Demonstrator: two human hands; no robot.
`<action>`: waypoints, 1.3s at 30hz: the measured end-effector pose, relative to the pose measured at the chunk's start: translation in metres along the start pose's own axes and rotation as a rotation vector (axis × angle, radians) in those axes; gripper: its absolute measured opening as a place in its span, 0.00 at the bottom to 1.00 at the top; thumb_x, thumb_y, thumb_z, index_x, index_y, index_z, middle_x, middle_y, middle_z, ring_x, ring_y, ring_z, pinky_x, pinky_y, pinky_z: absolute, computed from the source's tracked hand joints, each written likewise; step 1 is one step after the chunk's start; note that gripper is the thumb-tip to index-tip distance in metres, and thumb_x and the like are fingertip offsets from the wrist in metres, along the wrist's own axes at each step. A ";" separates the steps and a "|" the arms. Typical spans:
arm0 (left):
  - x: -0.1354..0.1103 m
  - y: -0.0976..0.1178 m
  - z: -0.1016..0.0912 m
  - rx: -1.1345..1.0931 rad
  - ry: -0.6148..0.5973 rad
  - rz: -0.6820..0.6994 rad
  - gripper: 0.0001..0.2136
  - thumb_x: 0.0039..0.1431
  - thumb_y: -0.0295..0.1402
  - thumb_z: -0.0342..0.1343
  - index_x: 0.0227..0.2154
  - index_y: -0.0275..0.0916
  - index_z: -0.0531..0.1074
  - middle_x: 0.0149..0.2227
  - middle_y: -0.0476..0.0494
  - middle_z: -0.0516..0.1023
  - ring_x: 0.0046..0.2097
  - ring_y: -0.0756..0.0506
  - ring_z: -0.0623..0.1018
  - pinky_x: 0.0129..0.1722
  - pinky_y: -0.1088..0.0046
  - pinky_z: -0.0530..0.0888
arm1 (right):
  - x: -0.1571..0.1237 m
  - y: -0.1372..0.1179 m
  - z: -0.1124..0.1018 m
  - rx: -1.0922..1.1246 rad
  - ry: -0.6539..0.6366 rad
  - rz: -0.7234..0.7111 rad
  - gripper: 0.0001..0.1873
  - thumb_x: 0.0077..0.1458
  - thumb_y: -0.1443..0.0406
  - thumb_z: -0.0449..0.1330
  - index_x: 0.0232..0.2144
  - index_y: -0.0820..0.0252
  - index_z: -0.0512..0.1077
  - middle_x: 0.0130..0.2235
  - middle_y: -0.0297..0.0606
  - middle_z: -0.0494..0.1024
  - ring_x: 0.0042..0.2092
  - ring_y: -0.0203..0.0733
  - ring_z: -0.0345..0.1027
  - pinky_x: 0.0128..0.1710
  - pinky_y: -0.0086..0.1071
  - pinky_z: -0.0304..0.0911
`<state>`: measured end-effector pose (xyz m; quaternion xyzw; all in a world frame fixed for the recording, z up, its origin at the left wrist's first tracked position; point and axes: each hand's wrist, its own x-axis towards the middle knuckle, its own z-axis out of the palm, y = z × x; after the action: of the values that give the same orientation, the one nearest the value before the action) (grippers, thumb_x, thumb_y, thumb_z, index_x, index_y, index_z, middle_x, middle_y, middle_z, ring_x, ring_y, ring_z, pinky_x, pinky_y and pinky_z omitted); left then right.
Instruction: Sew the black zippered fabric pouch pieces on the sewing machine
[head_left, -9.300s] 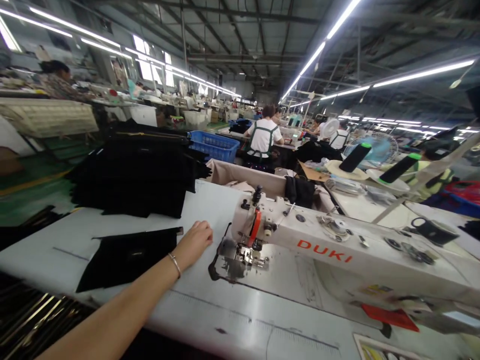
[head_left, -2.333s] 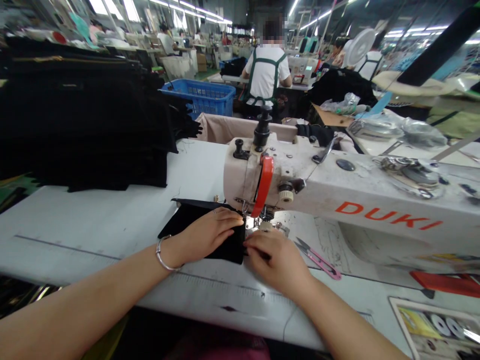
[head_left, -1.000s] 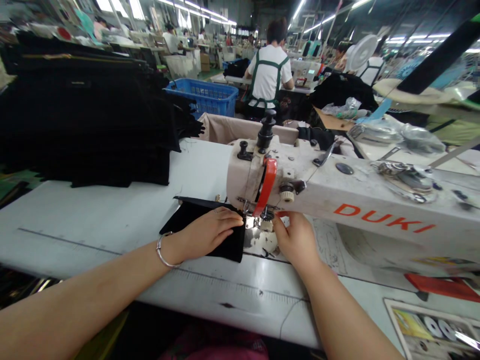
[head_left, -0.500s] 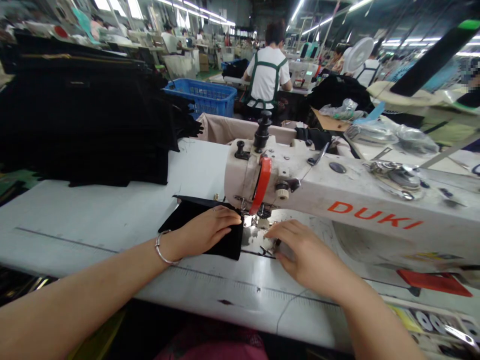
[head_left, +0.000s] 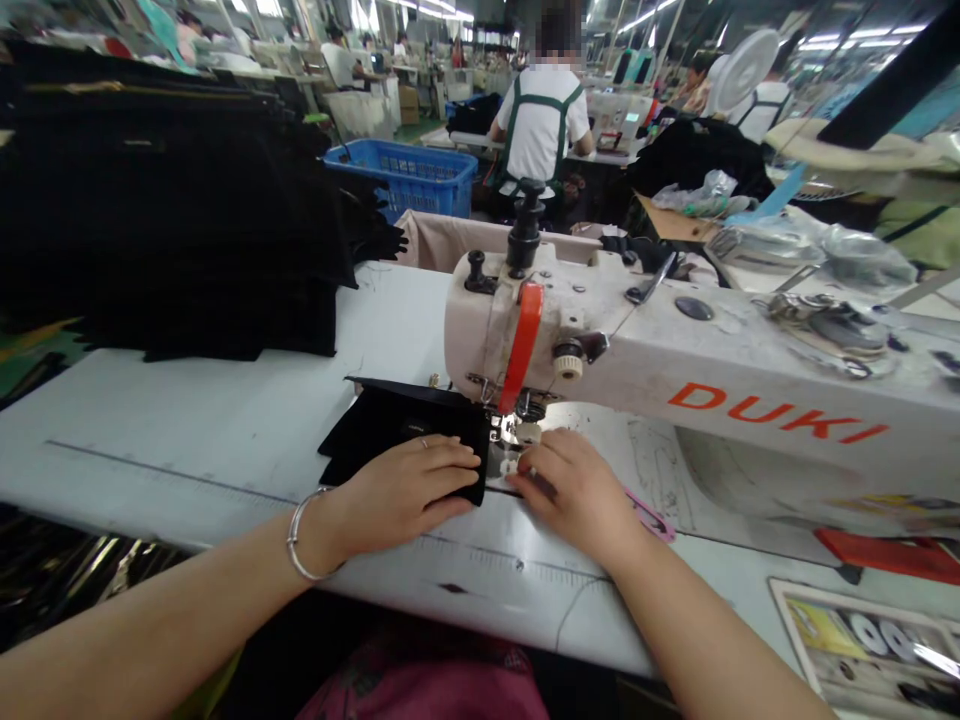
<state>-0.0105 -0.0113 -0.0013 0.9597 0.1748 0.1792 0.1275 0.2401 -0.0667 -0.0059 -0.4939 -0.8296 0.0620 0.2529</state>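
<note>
In the head view, the black cloth (head_left: pixel 375 425) lies on the table (head_left: pixel 187 420) at the centre of the frame, its right edge just beside the presser foot (head_left: pixel 496 432). The left hand (head_left: pixel 416 485) rests palm down on the cloth's lower right part, its fingers laid out rather than clamped; a bracelet (head_left: pixel 293 545) circles that wrist. The right hand (head_left: pixel 574 490) is to the right of the foot, thumb and fingers curled close together; whether they pinch anything I cannot tell. Pink scissors (head_left: pixel 654 516) show partly behind it. The machine (head_left: pixel 622 350) fills the centre right. At upper left stands a black stack (head_left: pixel 187 220); at upper centre, a blue basket (head_left: pixel 435 175) and a person (head_left: pixel 544 120) facing away.
</note>
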 end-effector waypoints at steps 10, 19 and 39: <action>-0.006 0.005 0.005 -0.013 0.102 -0.168 0.16 0.61 0.22 0.50 0.50 0.36 0.71 0.52 0.44 0.77 0.55 0.46 0.74 0.59 0.67 0.71 | -0.008 -0.019 0.007 0.007 -0.053 -0.171 0.07 0.63 0.63 0.58 0.42 0.59 0.70 0.40 0.38 0.76 0.41 0.45 0.66 0.43 0.39 0.63; 0.001 0.008 0.003 -0.063 0.239 -0.159 0.10 0.67 0.28 0.52 0.49 0.38 0.73 0.48 0.44 0.78 0.50 0.48 0.77 0.52 0.70 0.75 | -0.003 -0.024 0.012 -0.038 -0.015 -0.255 0.08 0.66 0.68 0.53 0.38 0.59 0.74 0.35 0.36 0.75 0.35 0.42 0.63 0.35 0.37 0.59; 0.010 -0.013 0.006 0.123 -0.032 0.159 0.11 0.66 0.23 0.49 0.48 0.34 0.72 0.51 0.41 0.76 0.57 0.46 0.72 0.65 0.65 0.64 | -0.004 -0.025 0.008 0.092 -0.031 -0.155 0.09 0.65 0.66 0.56 0.42 0.57 0.76 0.41 0.39 0.78 0.40 0.43 0.67 0.41 0.40 0.65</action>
<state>-0.0033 0.0031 -0.0080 0.9793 0.1065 0.1626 0.0564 0.2183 -0.0810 -0.0056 -0.4149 -0.8655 0.0878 0.2667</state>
